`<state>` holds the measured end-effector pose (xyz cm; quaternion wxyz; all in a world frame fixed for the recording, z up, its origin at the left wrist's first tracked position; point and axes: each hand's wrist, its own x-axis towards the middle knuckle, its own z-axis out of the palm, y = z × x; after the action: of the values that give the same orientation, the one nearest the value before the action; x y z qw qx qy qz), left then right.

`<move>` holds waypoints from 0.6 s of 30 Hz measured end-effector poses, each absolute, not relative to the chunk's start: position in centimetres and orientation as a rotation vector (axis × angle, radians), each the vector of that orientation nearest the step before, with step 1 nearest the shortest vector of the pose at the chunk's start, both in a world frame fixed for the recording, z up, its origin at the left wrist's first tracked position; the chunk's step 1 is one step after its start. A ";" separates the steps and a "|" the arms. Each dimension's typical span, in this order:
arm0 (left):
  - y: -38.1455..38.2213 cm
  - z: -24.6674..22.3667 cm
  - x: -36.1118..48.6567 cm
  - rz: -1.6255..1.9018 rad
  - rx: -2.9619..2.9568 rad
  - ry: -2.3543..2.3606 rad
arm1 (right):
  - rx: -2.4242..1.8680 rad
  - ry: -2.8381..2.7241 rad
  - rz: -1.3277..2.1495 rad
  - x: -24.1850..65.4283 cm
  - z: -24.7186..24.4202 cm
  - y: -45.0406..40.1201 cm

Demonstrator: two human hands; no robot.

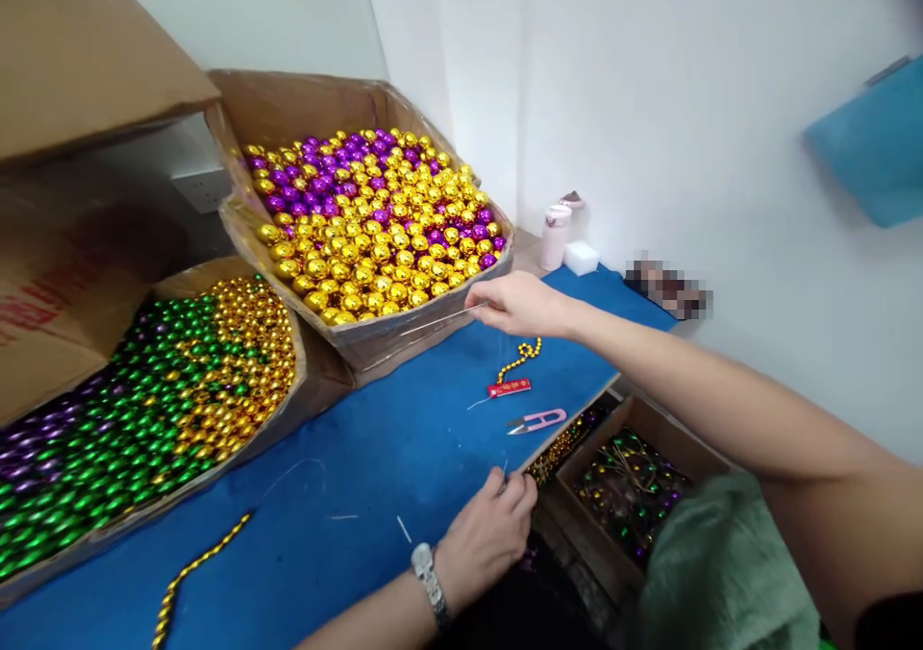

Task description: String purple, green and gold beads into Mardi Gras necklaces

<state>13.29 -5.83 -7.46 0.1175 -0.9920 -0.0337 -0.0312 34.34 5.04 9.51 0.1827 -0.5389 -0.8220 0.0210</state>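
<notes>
In the head view, my right hand (520,304) pinches a thin strand (447,317) between thumb and fingertips, the grip closed narrow, perhaps because anything so fine would slip from a looser hold; it stretches before the box (375,347) of gold and purple beads (375,246). My left hand (494,520) curls at the blue mat's (404,429) edge; I cannot tell whether it grips anything. Pink snips (532,426) lie between my hands, probably for easy reach.

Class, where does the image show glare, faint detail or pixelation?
Head view: bright highlights speckle the gold and purple beads; head view: the thread at the right hand looks faint; head view: pixelation hides an area beside the blue cloth.
</notes>
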 end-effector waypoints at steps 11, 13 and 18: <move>-8.0 -5.1 20.6 -0.216 -3.083 0.058 | -1.393 -2.353 0.064 33.2 9.8 5.3; -9.3 -4.1 23.1 -0.295 -3.111 0.031 | -1.372 -2.367 0.082 32.6 9.7 5.6; -9.0 -3.9 21.6 -0.345 -3.142 -0.146 | -1.340 -2.382 0.209 31.9 8.0 5.3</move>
<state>21.55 -9.05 -3.90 -0.0114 -0.9929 -0.0462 -0.1091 31.89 5.31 8.02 0.1989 -0.4790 -0.8517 0.0747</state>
